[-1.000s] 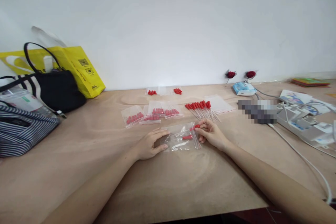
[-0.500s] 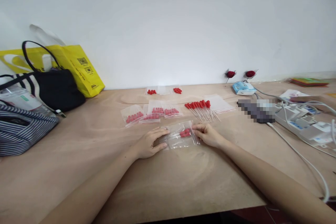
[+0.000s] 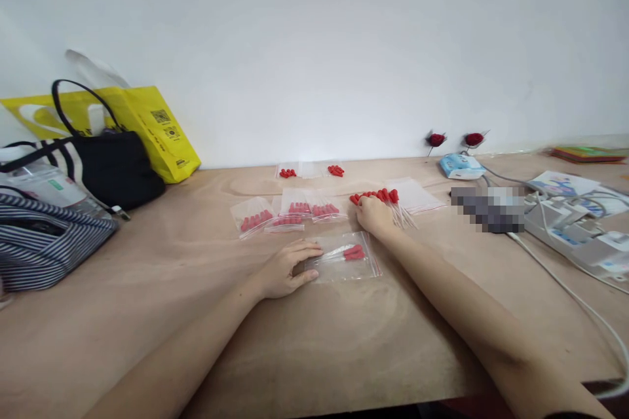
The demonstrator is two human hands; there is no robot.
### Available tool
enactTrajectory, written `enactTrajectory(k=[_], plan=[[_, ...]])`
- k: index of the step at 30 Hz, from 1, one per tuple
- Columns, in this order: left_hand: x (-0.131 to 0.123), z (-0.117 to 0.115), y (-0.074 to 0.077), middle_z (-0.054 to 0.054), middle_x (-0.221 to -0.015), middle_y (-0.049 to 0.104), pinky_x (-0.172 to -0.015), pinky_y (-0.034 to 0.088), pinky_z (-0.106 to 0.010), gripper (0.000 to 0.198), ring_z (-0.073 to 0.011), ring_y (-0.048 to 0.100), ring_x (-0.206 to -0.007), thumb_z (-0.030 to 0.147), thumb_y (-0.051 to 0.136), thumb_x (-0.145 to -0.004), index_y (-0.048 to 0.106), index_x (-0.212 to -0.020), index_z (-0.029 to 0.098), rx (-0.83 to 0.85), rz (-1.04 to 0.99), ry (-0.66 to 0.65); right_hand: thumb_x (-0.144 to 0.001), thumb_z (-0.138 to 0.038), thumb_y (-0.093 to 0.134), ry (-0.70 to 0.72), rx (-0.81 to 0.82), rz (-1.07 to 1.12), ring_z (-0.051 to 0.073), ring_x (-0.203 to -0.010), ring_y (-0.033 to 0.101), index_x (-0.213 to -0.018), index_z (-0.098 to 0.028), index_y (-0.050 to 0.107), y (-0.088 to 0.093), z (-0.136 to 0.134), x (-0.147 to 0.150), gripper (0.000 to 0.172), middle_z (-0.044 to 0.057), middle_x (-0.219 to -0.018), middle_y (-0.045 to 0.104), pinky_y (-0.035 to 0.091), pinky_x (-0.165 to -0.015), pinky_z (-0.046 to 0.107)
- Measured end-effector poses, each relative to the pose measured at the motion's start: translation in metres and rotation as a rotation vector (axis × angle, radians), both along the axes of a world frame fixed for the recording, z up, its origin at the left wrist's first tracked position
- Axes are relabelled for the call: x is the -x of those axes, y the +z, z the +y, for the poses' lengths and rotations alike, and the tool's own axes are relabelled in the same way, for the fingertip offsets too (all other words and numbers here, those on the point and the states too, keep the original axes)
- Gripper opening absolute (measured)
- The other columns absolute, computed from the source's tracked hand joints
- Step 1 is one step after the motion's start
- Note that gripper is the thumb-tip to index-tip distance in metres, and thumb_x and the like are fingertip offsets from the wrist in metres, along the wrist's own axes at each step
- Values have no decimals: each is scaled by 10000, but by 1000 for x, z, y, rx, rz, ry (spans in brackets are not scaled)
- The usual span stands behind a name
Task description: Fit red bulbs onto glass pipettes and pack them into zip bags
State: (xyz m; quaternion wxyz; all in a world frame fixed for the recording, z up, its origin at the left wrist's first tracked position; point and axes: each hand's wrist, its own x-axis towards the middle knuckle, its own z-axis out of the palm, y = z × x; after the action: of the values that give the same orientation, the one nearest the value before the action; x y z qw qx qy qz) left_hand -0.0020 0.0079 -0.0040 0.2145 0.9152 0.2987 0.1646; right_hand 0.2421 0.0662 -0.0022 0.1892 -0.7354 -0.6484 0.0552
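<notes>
A clear zip bag (image 3: 344, 268) lies flat on the wooden table, with red-tipped white sticks (image 3: 354, 253) inside. My left hand (image 3: 289, 267) rests on the bag's left end, fingers and thumb apart. My right hand (image 3: 376, 215) is at the row of loose red-tipped sticks (image 3: 393, 196), its fingers closed around something at the left part of the row; the fingertips are hidden. Behind the bag lie several filled bags (image 3: 297, 209) with red tips showing. White empty-looking bags (image 3: 417, 195) lie right of the loose sticks.
Two more groups of red tips (image 3: 336, 171) lie near the wall. At the left stand a yellow bag (image 3: 171, 144), a black bag (image 3: 118, 167) and a striped pouch (image 3: 49, 242). On the right are a tissue pack (image 3: 462, 167), a power strip (image 3: 580, 236) with cables, and two dark red flowers (image 3: 474, 139).
My right hand has let go of the clear bag's opening and moved back to the loose sticks. My left hand stays on the bag. The view has shifted slightly.
</notes>
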Motion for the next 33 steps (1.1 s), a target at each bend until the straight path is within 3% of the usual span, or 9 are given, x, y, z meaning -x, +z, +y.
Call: enactTrajectory(k=[5,10,13,15,17,20,28,33], plan=[[0,1,-2,-79,-1232,520,-1022,312,-394,372,-194,443,-1171,335,492,-818,507,-1161,190,-15,-3,-12,-786,-137,424,-39,56,-2,281,-928,580,-1028,-98,522,-5,5,11,264,205,-992,581,429,-753,377],[1,0,-3,-72,-1234,519,-1016,319,-398,371,-202,435,-1177,342,500,-813,513,-1157,204,2,-11,2,-744,-90,440,59,12,44,275,-919,578,-1197,-64,380,3,-3,6,458,230,-1057,542,439,-751,359],[1,0,-2,-65,-1237,517,-1014,319,-406,371,-204,439,-1174,342,501,-812,510,-1162,218,15,-16,4,-744,-141,442,135,-62,160,235,-808,597,-1299,-99,220,8,-15,-12,599,152,-938,586,460,-717,342],[1,0,-1,-64,-1238,516,-1010,324,-406,371,-204,442,-1171,341,502,-812,510,-1162,218,19,-20,6,-751,-205,442,185,-139,471,184,-592,586,-1312,-136,150,6,-26,-26,637,52,-750,572,485,-612,337],[1,0,-1,-66,-1236,518,-1004,333,-404,369,-205,440,-1172,342,502,-811,514,-1158,214,19,-18,10,-737,-269,464,152,-186,806,138,-451,538,-1286,-189,134,-1,-37,-37,646,-14,-705,513,493,-503,323],[1,-1,0,-67,-1231,521,-1007,332,-401,371,-205,433,-1177,347,504,-810,517,-1153,208,13,-1,20,-692,-319,526,79,-248,1051,116,-452,540,-1193,-230,185,-16,-52,-45,613,-63,-701,467,516,-488,316],[1,-2,2,-49,-1252,505,-1018,315,-410,388,-209,419,-1191,357,493,-816,489,-1183,230,17,25,35,-664,-440,603,55,-303,1233,122,-510,582,-1016,-242,217,-29,-61,-31,558,-72,-662,522,529,-503,282],[2,-2,1,-48,-1292,463,-1001,334,-409,471,-226,404,-1198,379,501,-807,409,-1248,241,18,44,87,-665,-508,584,92,-204,1317,102,-442,569,-956,-256,225,-26,-74,-17,526,-74,-703,548,498,-416,239]])
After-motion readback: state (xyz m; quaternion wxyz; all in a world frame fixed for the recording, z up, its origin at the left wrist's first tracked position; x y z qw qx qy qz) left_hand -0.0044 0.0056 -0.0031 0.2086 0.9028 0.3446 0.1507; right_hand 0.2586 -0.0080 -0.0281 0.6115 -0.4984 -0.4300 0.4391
